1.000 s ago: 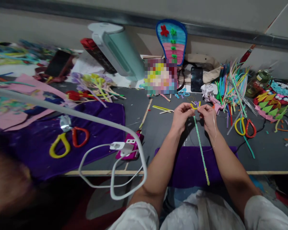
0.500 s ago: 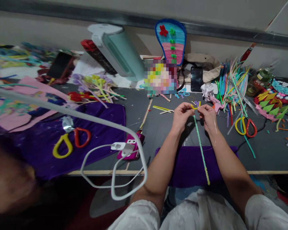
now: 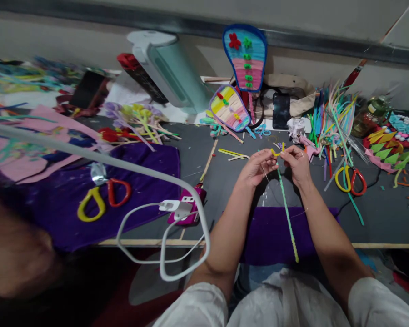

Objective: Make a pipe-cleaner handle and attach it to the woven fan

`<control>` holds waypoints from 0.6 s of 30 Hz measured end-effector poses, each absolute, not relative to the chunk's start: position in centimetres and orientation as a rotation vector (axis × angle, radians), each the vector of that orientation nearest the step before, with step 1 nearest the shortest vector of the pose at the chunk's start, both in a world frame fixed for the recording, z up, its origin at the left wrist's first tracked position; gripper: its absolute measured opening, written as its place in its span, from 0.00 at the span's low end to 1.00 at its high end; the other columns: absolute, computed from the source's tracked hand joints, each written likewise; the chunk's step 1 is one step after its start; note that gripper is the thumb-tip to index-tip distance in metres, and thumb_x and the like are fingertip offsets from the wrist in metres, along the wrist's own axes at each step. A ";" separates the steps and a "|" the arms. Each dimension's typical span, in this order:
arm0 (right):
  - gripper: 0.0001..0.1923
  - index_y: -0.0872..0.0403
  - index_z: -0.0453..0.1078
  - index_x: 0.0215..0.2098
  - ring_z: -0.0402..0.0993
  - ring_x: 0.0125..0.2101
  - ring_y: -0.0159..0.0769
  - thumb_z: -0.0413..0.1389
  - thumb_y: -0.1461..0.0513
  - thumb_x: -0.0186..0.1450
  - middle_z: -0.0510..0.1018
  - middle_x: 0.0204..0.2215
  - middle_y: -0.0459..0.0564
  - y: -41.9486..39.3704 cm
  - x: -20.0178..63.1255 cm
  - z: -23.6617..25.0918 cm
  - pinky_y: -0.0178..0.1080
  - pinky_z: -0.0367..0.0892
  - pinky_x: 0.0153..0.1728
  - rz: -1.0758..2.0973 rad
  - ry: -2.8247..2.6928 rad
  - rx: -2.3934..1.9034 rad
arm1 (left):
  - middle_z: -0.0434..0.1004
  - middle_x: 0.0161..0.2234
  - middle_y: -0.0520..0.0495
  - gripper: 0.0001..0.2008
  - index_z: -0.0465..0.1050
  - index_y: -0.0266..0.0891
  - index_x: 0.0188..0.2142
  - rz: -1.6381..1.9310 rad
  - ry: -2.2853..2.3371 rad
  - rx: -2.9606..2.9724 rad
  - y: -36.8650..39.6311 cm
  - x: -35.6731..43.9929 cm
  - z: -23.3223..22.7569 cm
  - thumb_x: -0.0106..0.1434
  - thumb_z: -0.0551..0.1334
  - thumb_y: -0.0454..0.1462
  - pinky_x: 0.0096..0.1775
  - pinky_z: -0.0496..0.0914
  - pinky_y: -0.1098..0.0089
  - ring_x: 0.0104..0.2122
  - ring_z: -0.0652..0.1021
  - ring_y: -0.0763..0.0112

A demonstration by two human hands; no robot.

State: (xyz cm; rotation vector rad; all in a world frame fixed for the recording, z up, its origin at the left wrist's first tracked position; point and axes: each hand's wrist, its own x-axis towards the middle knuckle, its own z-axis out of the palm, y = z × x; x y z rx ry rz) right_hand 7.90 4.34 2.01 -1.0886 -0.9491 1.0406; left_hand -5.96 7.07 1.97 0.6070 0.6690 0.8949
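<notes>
Green-and-yellow twisted stem [image 3: 286, 213] hangs from both hands over the dark table [image 3: 225, 190], its lower end trailing across the purple cloth [image 3: 269, 236] at the near edge. Left hand [image 3: 257, 167] and right hand [image 3: 297, 164] pinch its yellow top [image 3: 276, 153], fingertips narrow and almost touching. Red-and-yellow scissors [image 3: 352, 179] lie just right.

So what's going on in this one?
A person at a cluttered craft table pinches the top of a long green twisted stem between the left hand and the right hand, where a small yellow piece sits. The stem hangs toward a purple cloth. Scissors lie to the right, loose colored strips behind.
</notes>
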 end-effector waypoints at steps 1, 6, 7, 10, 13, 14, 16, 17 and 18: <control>0.12 0.53 0.67 0.24 0.57 0.18 0.26 0.64 0.55 0.51 0.66 0.17 0.39 4.3 8.0 2.0 0.32 0.54 0.20 1.032 -0.966 -1.095 | 0.72 0.24 0.53 0.14 0.70 0.36 0.30 0.874 0.673 0.608 7.0 -6.0 2.0 0.49 0.72 0.38 0.30 0.74 0.74 0.23 0.74 0.79; 0.11 0.53 0.67 0.24 0.57 0.19 0.26 0.63 0.56 0.53 0.66 0.18 0.40 4.2 8.2 2.0 0.33 0.54 0.21 0.986 -1.041 -1.103 | 0.73 0.25 0.52 0.15 0.72 0.35 0.31 0.786 0.701 0.654 7.0 -6.3 2.1 0.48 0.72 0.40 0.28 0.74 0.73 0.23 0.74 0.78; 0.11 0.53 0.67 0.24 0.57 0.19 0.26 0.63 0.56 0.54 0.66 0.19 0.40 4.2 8.2 2.1 0.33 0.54 0.22 0.979 -1.047 -1.098 | 0.73 0.25 0.52 0.14 0.72 0.35 0.31 0.778 0.706 0.669 7.0 -6.3 2.1 0.48 0.72 0.40 0.28 0.74 0.73 0.23 0.73 0.78; 0.10 0.53 0.67 0.24 0.57 0.19 0.26 0.62 0.56 0.54 0.66 0.18 0.39 4.2 8.2 2.1 0.33 0.55 0.22 0.973 -1.061 -1.102 | 0.72 0.24 0.53 0.14 0.72 0.35 0.30 0.763 0.714 0.716 7.0 -6.4 2.0 0.47 0.71 0.39 0.28 0.73 0.73 0.22 0.73 0.78; 0.11 0.53 0.67 0.24 0.56 0.19 0.26 0.62 0.56 0.54 0.65 0.18 0.39 4.3 8.2 2.1 0.33 0.55 0.22 0.969 -1.073 -1.119 | 0.70 0.22 0.54 0.13 0.72 0.35 0.28 0.768 0.720 0.767 7.0 -6.3 2.0 0.47 0.71 0.39 0.29 0.73 0.72 0.21 0.71 0.79; 0.11 0.53 0.67 0.24 0.56 0.20 0.26 0.62 0.56 0.54 0.65 0.18 0.39 4.3 8.3 2.1 0.33 0.55 0.22 0.967 -1.073 -1.119 | 0.69 0.21 0.55 0.12 0.72 0.35 0.27 0.780 0.723 0.786 7.0 -6.3 2.0 0.46 0.71 0.38 0.30 0.73 0.72 0.21 0.71 0.80; 0.11 0.53 0.67 0.24 0.56 0.20 0.26 0.62 0.56 0.54 0.65 0.18 0.39 4.3 8.3 2.1 0.33 0.55 0.23 0.965 -1.069 -1.114 | 0.68 0.20 0.55 0.12 0.72 0.35 0.27 0.820 0.733 0.823 7.0 -6.2 1.9 0.46 0.72 0.38 0.30 0.73 0.72 0.20 0.70 0.80; 0.11 0.53 0.67 0.24 0.56 0.20 0.26 0.63 0.56 0.54 0.65 0.18 0.39 4.3 8.2 2.1 0.33 0.55 0.23 0.966 -1.065 -1.114 | 0.69 0.20 0.55 0.12 0.73 0.35 0.26 0.841 0.740 0.842 7.0 -6.2 2.0 0.46 0.72 0.38 0.30 0.72 0.73 0.21 0.70 0.80; 0.11 0.53 0.67 0.24 0.56 0.20 0.26 0.63 0.56 0.54 0.65 0.18 0.39 4.2 8.2 2.1 0.33 0.55 0.23 0.965 -1.063 -1.117 | 0.70 0.21 0.54 0.12 0.73 0.35 0.26 0.860 0.749 0.861 6.9 -6.2 2.0 0.45 0.72 0.38 0.30 0.72 0.73 0.21 0.70 0.80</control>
